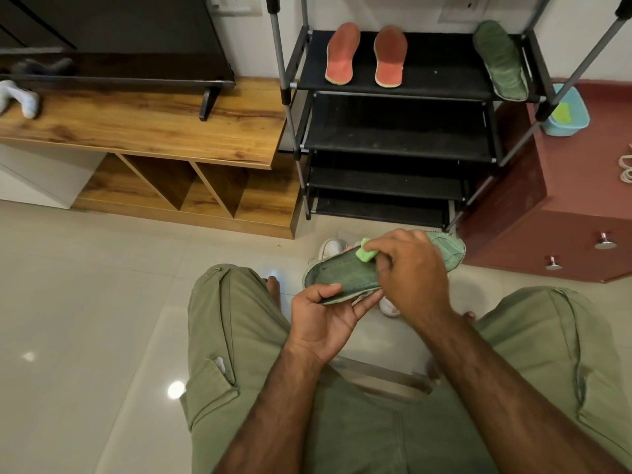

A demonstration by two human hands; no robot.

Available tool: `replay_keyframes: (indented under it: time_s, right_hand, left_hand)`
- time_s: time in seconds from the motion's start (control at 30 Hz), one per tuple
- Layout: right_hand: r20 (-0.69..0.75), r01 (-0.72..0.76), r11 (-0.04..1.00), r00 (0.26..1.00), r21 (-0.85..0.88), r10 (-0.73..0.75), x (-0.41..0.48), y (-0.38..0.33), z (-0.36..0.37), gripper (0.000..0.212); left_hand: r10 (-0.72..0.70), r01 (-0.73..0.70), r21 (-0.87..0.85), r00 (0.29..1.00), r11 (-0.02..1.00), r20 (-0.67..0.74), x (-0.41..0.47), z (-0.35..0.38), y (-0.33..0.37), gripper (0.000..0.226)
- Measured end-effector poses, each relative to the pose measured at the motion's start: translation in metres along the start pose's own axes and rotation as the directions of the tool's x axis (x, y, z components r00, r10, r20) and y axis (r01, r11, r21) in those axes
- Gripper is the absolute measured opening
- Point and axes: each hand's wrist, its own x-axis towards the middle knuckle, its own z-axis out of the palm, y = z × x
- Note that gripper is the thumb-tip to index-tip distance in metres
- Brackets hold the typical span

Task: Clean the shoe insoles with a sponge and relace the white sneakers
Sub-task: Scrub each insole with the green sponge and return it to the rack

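Observation:
My left hand (325, 313) grips the near end of a green insole (345, 272) held flat above the floor. My right hand (412, 268) presses a bright green sponge (366, 252) onto the insole's top face. White sneakers (330, 248) stand on the floor under the insole, mostly hidden by it and my hands. Two orange insoles (343, 53) lie side by side on the top shelf of the black shoe rack (396, 145). A second green insole (501, 60) rests at that shelf's right end. White laces (626, 165) lie on the red cabinet at the right edge.
A light blue tub (569, 111) holding something yellow-green sits on the red cabinet (547, 213) right of the rack. A wooden bench (147, 128) with open cubbies stands to the left, with pale socks (20, 97) on it. Glossy tile floor (85, 302) lies below, my knees on either side.

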Motion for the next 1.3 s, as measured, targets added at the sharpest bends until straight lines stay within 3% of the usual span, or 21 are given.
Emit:
replay_keyframes:
  time_s: [0.07, 0.2, 0.23, 0.33, 0.37, 0.5, 0.63, 0.8, 0.97, 1.07, 1.13, 1.23, 1.3]
  right_hand:
    - [-0.044, -0.095, 0.995, 0.995, 0.007, 0.095, 0.002, -0.002, 0.0, 0.027]
    - [0.047, 0.179, 0.984, 0.983, 0.005, -0.179, -0.01, -0.013, 0.003, 0.024]
    - [0.051, 0.154, 0.988, 0.987, 0.009, -0.154, -0.007, -0.01, 0.002, 0.025]
    - [-0.02, -0.113, 0.993, 0.993, 0.033, 0.114, 0.003, 0.0, 0.0, 0.028]
    - [-0.031, -0.117, 0.993, 0.992, 0.032, 0.118, 0.002, 0.0, 0.0, 0.028]
    - [0.048, 0.148, 0.989, 0.988, 0.029, -0.149, -0.008, -0.004, -0.003, 0.026]
    - [-0.01, -0.096, 0.995, 0.995, 0.028, 0.097, 0.008, 0.009, -0.008, 0.028]
    - [0.098, 0.199, 0.98, 0.975, 0.002, -0.198, -0.011, -0.003, -0.003, 0.024]
    - [0.019, -0.066, 0.998, 0.998, -0.023, 0.066, -0.001, 0.002, -0.005, 0.027]
    - [0.093, 0.145, 0.989, 0.985, 0.011, -0.146, -0.013, -0.011, -0.003, 0.022]
    - [0.128, 0.199, 0.98, 0.972, 0.008, -0.198, -0.015, -0.01, -0.004, 0.023]
    - [0.034, -0.022, 1.0, 0.999, 0.0, 0.022, -0.002, 0.0, -0.007, 0.026]
    - [0.001, -0.052, 0.999, 0.999, -0.007, 0.052, -0.003, -0.003, -0.007, 0.025]
  left_hand:
    - [-0.012, 0.012, -0.017, 1.0, 1.0, 0.006, 0.0, 0.0, -0.001, 0.062]
    - [0.01, -0.01, -0.002, 1.0, 1.0, 0.007, 0.0, -0.001, 0.0, 0.059]
    - [0.008, -0.008, 0.001, 1.0, 1.0, 0.005, 0.0, -0.001, 0.0, 0.06]
    - [-0.017, 0.017, -0.013, 1.0, 1.0, 0.0, 0.0, 0.0, -0.001, 0.06]
    - [-0.017, 0.017, -0.019, 1.0, 1.0, -0.004, 0.0, 0.0, -0.001, 0.061]
    - [0.021, -0.021, -0.01, 1.0, 1.0, 0.003, 0.0, -0.003, 0.002, 0.065]
    - [0.005, -0.005, -0.017, 1.0, 1.0, 0.013, 0.001, -0.002, 0.001, 0.067]
    - [0.026, -0.027, -0.022, 0.999, 0.999, -0.022, 0.002, -0.004, 0.002, 0.063]
    - [0.03, -0.03, -0.041, 1.0, 0.999, -0.01, 0.001, -0.001, 0.0, 0.062]
    - [0.055, -0.056, -0.056, 0.998, 0.997, -0.022, 0.001, -0.005, 0.002, 0.067]
    - [0.058, -0.06, -0.055, 0.998, 0.997, -0.034, 0.003, -0.007, 0.003, 0.068]
    - [0.04, -0.043, -0.06, 0.998, 0.997, -0.042, 0.003, -0.001, -0.001, 0.064]
    - [0.04, -0.043, -0.075, 0.998, 0.996, -0.039, 0.001, 0.0, -0.003, 0.06]
